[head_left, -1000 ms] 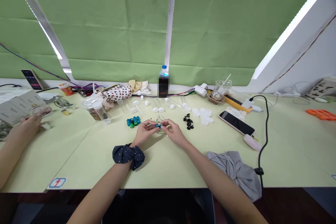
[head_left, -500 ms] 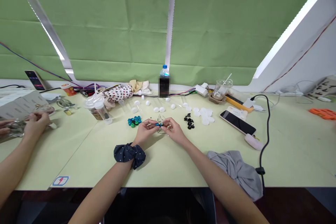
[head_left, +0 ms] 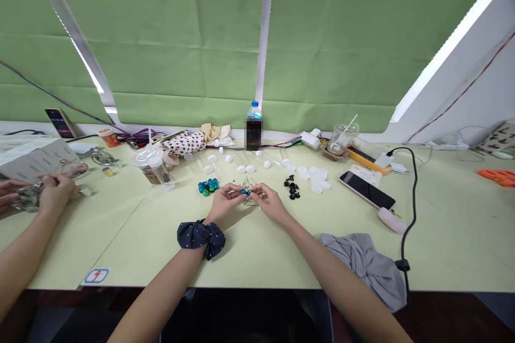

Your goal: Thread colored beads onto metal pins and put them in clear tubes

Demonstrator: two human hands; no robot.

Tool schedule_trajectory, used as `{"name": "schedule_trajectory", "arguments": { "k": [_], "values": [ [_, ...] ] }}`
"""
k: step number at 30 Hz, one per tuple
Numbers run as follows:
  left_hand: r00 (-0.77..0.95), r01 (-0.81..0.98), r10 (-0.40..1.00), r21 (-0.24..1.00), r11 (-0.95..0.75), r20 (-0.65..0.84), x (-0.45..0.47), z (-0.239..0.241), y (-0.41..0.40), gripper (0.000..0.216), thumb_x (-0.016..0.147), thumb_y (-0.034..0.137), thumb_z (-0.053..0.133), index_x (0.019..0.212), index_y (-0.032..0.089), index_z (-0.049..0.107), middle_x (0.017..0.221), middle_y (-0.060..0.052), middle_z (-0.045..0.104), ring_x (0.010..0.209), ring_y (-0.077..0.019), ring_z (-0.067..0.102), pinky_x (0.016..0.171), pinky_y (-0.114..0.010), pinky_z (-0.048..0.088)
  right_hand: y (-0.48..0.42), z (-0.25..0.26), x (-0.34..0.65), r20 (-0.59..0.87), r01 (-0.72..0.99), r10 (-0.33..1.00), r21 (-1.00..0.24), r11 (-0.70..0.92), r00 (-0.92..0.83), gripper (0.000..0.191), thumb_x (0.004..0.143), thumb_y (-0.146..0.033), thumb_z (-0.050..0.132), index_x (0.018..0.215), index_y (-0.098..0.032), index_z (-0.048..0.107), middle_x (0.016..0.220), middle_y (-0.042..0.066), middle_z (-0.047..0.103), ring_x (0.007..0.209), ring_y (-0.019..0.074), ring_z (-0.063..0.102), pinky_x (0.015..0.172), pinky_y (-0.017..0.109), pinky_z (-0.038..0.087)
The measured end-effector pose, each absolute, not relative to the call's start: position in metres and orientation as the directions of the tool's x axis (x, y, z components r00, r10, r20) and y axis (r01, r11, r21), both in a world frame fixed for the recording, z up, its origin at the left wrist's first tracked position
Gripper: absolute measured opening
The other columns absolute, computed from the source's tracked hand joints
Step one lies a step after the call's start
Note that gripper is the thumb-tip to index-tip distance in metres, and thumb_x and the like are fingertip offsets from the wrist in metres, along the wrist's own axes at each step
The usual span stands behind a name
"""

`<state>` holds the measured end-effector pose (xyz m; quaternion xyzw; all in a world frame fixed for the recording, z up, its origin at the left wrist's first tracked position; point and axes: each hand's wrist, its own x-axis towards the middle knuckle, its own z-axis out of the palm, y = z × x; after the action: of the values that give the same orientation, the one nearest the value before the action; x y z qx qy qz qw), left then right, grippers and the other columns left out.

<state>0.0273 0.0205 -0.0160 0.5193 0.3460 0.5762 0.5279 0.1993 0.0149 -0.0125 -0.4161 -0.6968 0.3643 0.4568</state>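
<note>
Over the table's middle, my left hand (head_left: 226,203) and my right hand (head_left: 270,203) meet fingertip to fingertip. Both are closed in a pinch on a small blue piece (head_left: 244,192); the fingers partly hide it, and its exact kind is unclear. Thin metallic sticks (head_left: 252,202) lie on the table just below and behind the fingertips. Left of my left hand sits a cluster of shiny blue and green balls (head_left: 208,187). Several small black parts (head_left: 292,187) lie to the right of my right hand. A dark dotted scrunchie (head_left: 201,238) circles my left wrist.
White caps (head_left: 242,169), clear tubes and white discs (head_left: 317,179) spread behind my hands. A bottle (head_left: 254,131) and lidded cup (head_left: 147,163) stand farther back. At right lie a phone (head_left: 367,189), black cable (head_left: 413,198) and grey cloth (head_left: 366,268). A co-worker's hands (head_left: 56,193) work at left.
The whole view has shifted slightly, with things appearing a little farther right. My fingers still pinch the blue piece, with only slight movement.
</note>
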Motion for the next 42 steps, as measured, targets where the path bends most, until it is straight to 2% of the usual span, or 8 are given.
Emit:
{"name": "schedule_trajectory", "arguments": {
  "k": [9, 28, 32, 37, 42],
  "values": [
    [0.119, -0.240, 0.966, 0.951, -0.195, 0.228, 0.0265, -0.0154, 0.0198, 0.025, 0.058, 0.025, 0.080, 0.076, 0.016, 0.065, 0.081, -0.003, 0.064, 0.077, -0.0187, 0.064, 0.081, -0.043, 0.052, 0.0127, -0.0087, 0.1996, 0.322, 0.259, 0.914, -0.887, 0.382, -0.246, 0.027, 0.085, -0.044, 0.048, 0.089, -0.019, 0.059, 0.082, 0.003, 0.064, 0.077, 0.0163, 0.058, 0.063, 0.025, 0.043],
    [0.120, -0.234, 0.973, 0.958, -0.165, 0.197, 0.0263, -0.0117, 0.0183, 0.027, 0.056, 0.026, 0.081, 0.076, 0.017, 0.065, 0.077, -0.003, 0.063, 0.077, -0.0208, 0.064, 0.083, -0.049, 0.051, 0.0151, -0.0111, 0.2007, 0.289, 0.288, 0.918, -0.886, 0.364, -0.273, 0.038, 0.088, -0.049, 0.041, 0.079, -0.019, 0.061, 0.074, 0.003, 0.066, 0.072, 0.0170, 0.059, 0.061, 0.026, 0.042],
    [0.120, -0.232, 0.971, 0.957, -0.176, 0.208, 0.0267, -0.0115, 0.0181, 0.028, 0.056, 0.027, 0.081, 0.076, 0.017, 0.064, 0.078, -0.002, 0.063, 0.077, -0.0207, 0.064, 0.084, -0.049, 0.051, 0.0155, -0.0118, 0.2002, 0.276, 0.276, 0.922, -0.895, 0.349, -0.272, 0.035, 0.088, -0.048, 0.042, 0.082, -0.019, 0.061, 0.075, 0.003, 0.066, 0.074, 0.0174, 0.060, 0.062, 0.026, 0.043],
    [0.123, -0.252, 0.969, 0.951, -0.180, 0.216, 0.0269, -0.0110, 0.0176, 0.025, 0.058, 0.025, 0.079, 0.076, 0.017, 0.064, 0.079, -0.003, 0.064, 0.079, -0.0205, 0.065, 0.084, -0.046, 0.051, 0.0131, -0.0093, 0.1998, 0.295, 0.238, 0.922, -0.905, 0.354, -0.251, 0.029, 0.084, -0.043, 0.050, 0.100, -0.020, 0.055, 0.078, 0.003, 0.064, 0.072, 0.0162, 0.060, 0.059, 0.025, 0.043],
    [0.114, -0.246, 0.972, 0.953, -0.175, 0.208, 0.0270, -0.0100, 0.0172, 0.026, 0.057, 0.025, 0.080, 0.076, 0.016, 0.065, 0.078, -0.003, 0.067, 0.076, -0.0194, 0.065, 0.080, -0.043, 0.051, 0.0121, -0.0080, 0.2002, 0.335, 0.226, 0.909, -0.892, 0.391, -0.247, 0.026, 0.078, -0.036, 0.058, 0.098, -0.021, 0.052, 0.077, 0.001, 0.063, 0.071, 0.0149, 0.059, 0.061, 0.025, 0.043]
  ]
}}
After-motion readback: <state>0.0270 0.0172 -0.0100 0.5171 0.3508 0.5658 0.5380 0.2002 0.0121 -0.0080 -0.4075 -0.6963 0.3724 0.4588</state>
